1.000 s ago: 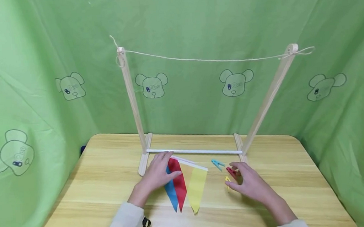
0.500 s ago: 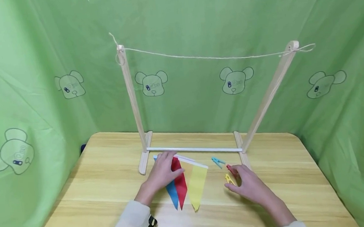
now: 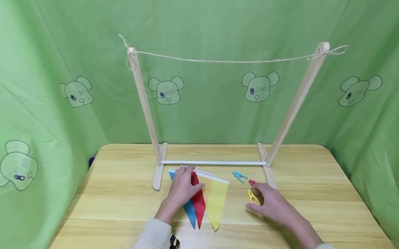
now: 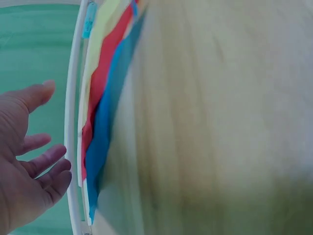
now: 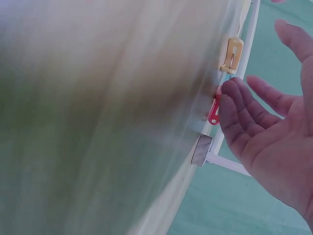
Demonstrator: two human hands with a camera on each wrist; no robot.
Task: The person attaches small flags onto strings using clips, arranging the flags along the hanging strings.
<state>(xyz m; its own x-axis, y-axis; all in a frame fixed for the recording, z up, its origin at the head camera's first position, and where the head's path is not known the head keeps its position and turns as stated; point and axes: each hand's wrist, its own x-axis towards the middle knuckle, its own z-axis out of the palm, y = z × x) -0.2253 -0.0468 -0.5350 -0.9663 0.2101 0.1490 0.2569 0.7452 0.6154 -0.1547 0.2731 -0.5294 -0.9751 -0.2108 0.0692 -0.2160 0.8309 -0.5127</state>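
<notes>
Several triangular pennants lie fanned on the table: blue (image 3: 190,213), red (image 3: 199,206) and yellow (image 3: 217,203), with white strips along their top edges. Over the blue and red ones hovers my left hand (image 3: 181,187), its thumb spread and fingers loosely bent; the left wrist view shows it holding nothing. My right hand (image 3: 271,203) is beside three small clothespins: light blue (image 3: 240,176), red (image 3: 252,182) and yellow (image 3: 253,198). In the right wrist view its fingers (image 5: 234,120) are loosely curved and partly cover the red clothespin (image 5: 213,115); contact is unclear.
Behind stands a wooden frame with a left post (image 3: 145,109), a right post (image 3: 298,105) and a white bottom bar (image 3: 213,163). A sagging string (image 3: 222,61) joins the post tops. The table (image 3: 114,209) is backed by a green curtain (image 3: 198,19) with bear-head outlines.
My left hand has shifted right over the pennants. My right hand has moved slightly, and more of the yellow clothespin shows between thumb and fingers. The head view has tilted a little.
</notes>
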